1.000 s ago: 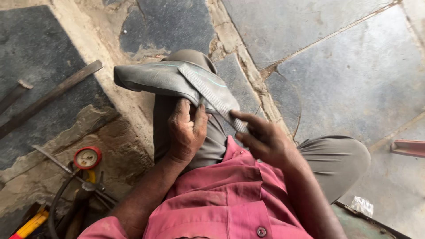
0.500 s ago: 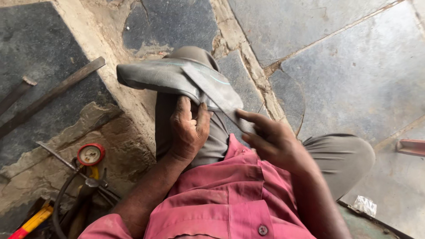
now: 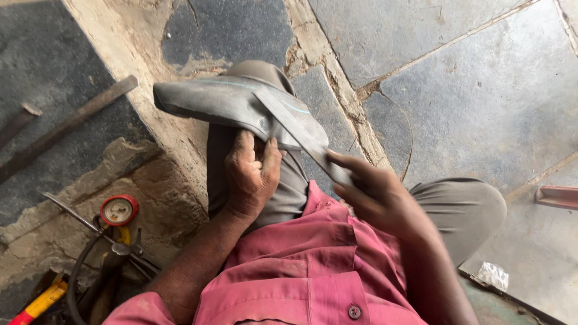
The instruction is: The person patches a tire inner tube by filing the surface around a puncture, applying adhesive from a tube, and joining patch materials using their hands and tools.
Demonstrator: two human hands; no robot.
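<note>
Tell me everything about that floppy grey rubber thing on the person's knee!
The grey rubber tube looks like a flattened, airless inner tube, dull and dusty, with a thin pale line running along it. It is folded over itself and draped across the raised knee. The left hand grips it from below, and the right hand pinches its narrow end, pulling it flat toward the pink shirt.

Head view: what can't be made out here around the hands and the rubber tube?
- Left hand: its fingertips are tucked under the folded grey rubber tube, so the grip there is hidden.
- Right hand: motion-blurred; how it pinches the tube's end is unclear.
- Red-rimmed pressure gauge: dial too small to read.
- Yellow-and-red tool: cut off by the bottom-left edge.
- Reddish bar: cut off by the right edge.
</note>
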